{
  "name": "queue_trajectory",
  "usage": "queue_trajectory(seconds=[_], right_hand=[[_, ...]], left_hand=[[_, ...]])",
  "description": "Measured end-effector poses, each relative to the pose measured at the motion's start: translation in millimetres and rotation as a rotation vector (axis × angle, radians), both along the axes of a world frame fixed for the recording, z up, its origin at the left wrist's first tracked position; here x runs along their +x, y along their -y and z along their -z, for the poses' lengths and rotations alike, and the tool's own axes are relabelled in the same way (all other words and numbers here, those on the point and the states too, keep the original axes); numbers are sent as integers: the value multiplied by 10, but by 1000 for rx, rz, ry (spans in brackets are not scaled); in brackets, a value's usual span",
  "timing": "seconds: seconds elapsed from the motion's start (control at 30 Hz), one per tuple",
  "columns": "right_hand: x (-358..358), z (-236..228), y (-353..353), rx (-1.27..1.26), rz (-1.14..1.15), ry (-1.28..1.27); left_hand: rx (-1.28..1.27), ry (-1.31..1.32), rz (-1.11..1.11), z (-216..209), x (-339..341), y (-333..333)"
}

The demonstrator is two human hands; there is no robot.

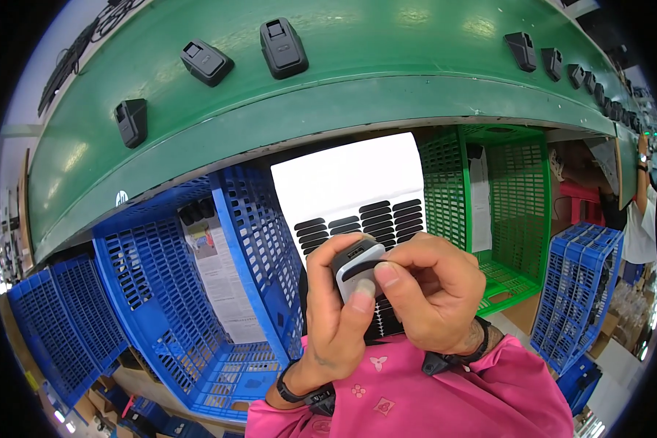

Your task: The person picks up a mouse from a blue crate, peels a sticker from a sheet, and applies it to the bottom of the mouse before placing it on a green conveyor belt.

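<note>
My left hand is wrapped around a small black-and-grey device, its thumb on the light grey face and a socket showing at the upper end. My right hand pinches one end of a short black strip between thumb and forefinger. That strip lies over the top of the grey face; whether its whole length touches, I cannot tell. Just beyond my hands is a white sheet bearing rows of curved black strips, partly hidden by my fingers.
Several black devices stand along the green bench ahead. A blue crate is on my left, and a green crate on my right, both with papers inside. More blue crates stand farther right, near another person's arm.
</note>
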State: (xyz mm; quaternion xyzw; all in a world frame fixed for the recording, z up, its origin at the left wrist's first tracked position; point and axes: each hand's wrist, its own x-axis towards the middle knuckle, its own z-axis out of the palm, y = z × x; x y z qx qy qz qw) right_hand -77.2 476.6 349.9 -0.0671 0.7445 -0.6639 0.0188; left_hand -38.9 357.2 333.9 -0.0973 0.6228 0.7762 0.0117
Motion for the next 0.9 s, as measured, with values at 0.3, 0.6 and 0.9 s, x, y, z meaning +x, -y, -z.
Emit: queue_trajectory(seconds=[0.3, 0.6, 0.9], right_hand=[[20, 4, -13, 9, -44, 24], [48, 87, 38, -155, 92, 154], [-3, 70, 19, -77, -15, 170]], left_hand=[[-30, 18, -29, 47, -9, 8], [-63, 26, -55, 68, 7, 9], [-97, 51, 1, 51, 20, 24]])
